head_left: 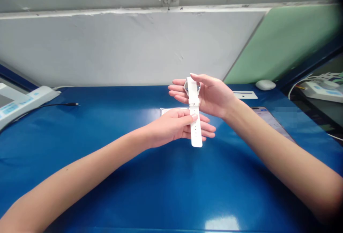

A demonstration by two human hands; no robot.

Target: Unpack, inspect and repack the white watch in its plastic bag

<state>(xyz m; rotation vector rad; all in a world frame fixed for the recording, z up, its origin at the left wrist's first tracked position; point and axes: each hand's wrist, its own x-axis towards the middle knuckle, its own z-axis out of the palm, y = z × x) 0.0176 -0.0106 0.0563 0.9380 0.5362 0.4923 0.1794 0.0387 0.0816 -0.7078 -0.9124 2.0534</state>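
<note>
A white wristwatch (pixel 196 129) hangs lengthwise between my two hands above the blue table. Its strap is buckled into a loop, and the holed tail points down toward me. Behind the upper strap shows part of the round watch case, with the dial mostly covered. My left hand (pixel 175 123) pinches the tail, thumb on top over the holes and fingers stretched out underneath. Higher up, my right hand (pixel 215 95) holds the watch from the right, its thumb at the top of the strap and its fingers extended behind the case.
Behind my left hand lies a flat white item (pixel 164 110), mostly hidden. A phone (pixel 274 122) rests beside my right forearm. Farther back are a white card (pixel 248 94) and a rounded white case (pixel 265 85). At left stand a power strip (pixel 34 99) and a black cable (pixel 57 104).
</note>
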